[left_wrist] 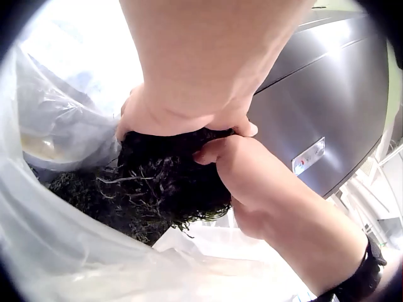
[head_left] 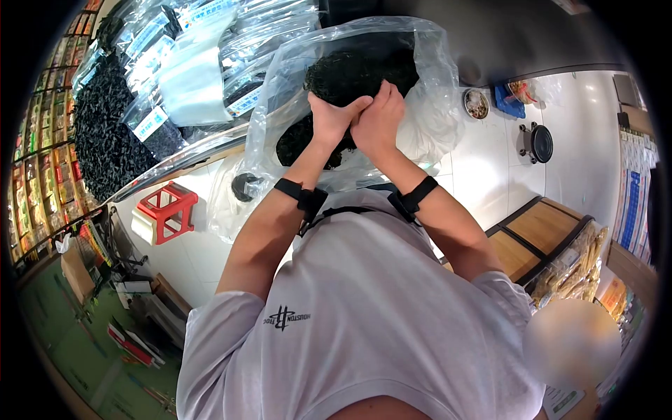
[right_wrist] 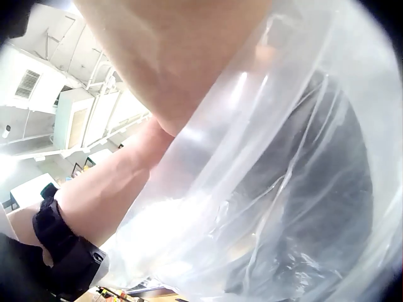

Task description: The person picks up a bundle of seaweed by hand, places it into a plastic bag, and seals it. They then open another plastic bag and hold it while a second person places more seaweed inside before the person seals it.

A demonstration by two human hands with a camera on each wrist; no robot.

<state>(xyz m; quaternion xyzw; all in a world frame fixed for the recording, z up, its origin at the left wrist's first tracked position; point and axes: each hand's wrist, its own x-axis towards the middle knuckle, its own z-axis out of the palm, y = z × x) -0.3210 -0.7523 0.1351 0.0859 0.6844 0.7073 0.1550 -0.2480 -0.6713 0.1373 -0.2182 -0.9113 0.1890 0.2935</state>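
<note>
Both hands are together over a large clear plastic bag (head_left: 437,66) with its mouth open. The left hand (head_left: 330,119) grips the edge of a dark clump of dried seaweed (left_wrist: 176,189), its thumb pointing toward the other hand. Close beside it, the right hand (head_left: 379,119) pinches the same clump with bent fingers. Loose strands hang from the clump in the left wrist view. More dark seaweed (head_left: 294,143) lies lower in the bag. In the right wrist view the bag's film (right_wrist: 252,207) covers the right hand's fingers.
Packaged seaweed bags (head_left: 196,70) and a dark loose heap (head_left: 105,133) fill the display at left. On the floor stand a red stool (head_left: 168,210), a bowl (head_left: 476,103) and a black wheeled stand (head_left: 540,143). A dark metallic panel (head_left: 532,38) rises at the back right.
</note>
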